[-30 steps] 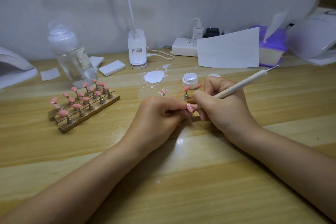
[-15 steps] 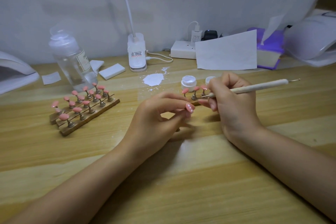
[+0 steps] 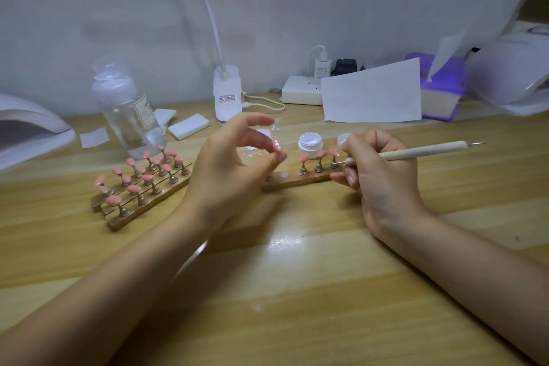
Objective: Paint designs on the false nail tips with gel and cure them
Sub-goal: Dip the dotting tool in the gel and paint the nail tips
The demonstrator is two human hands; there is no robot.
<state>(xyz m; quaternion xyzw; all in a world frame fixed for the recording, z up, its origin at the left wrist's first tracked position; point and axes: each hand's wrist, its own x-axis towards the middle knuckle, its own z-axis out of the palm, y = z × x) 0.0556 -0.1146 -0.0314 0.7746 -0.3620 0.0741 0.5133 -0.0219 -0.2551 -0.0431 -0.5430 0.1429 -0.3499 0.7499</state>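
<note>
Since half a second before, the left hand [image 3: 234,163] had lifted off the table and drawn back to the left, uncovering the near wooden strip [image 3: 297,180] with its three pink nail tips on stands [image 3: 319,157]. It was blurred with motion; the thumb and a finger seemed to pinch one pink nail tip [image 3: 277,145] between them, raised above the strip's left end (I could not make out the grip sharply). The right hand [image 3: 377,169] had shifted slightly right and gripped the dotting tool [image 3: 416,153], now lying nearly level, its metal point just beside the rightmost stand. The open jar of white gel [image 3: 310,142] sat just behind the strip, between the two hands, its lid [image 3: 343,140] near the right knuckles. Well to the left lay the fuller rack of pink tips [image 3: 142,184], in front of the clear bottle [image 3: 127,113].
</note>
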